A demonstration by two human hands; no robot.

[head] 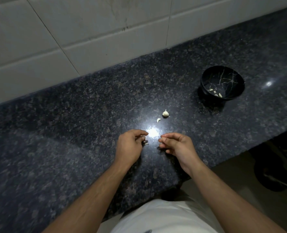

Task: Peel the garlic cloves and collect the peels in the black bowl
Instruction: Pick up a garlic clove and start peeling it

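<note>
My left hand (131,145) hovers low over the dark granite counter (72,132) with its fingers curled; small pale pieces of a garlic clove (145,142) show at its fingertips. A short gap to the right, my right hand (174,145) has curled fingers, thumb and forefinger tips pressed together, and I see nothing between them. Beyond the hands lie a partial garlic bulb (165,113) and a single loose clove (158,120). The black bowl (206,88) with pale veining stands at the far right, with several peel scraps (215,93) in its bottom.
A white tiled wall (89,31) runs along the back of the counter. The counter's front edge cuts away at the right, where the floor and a dark object (277,174) lie below. A bright light glare (153,132) sits between the hands.
</note>
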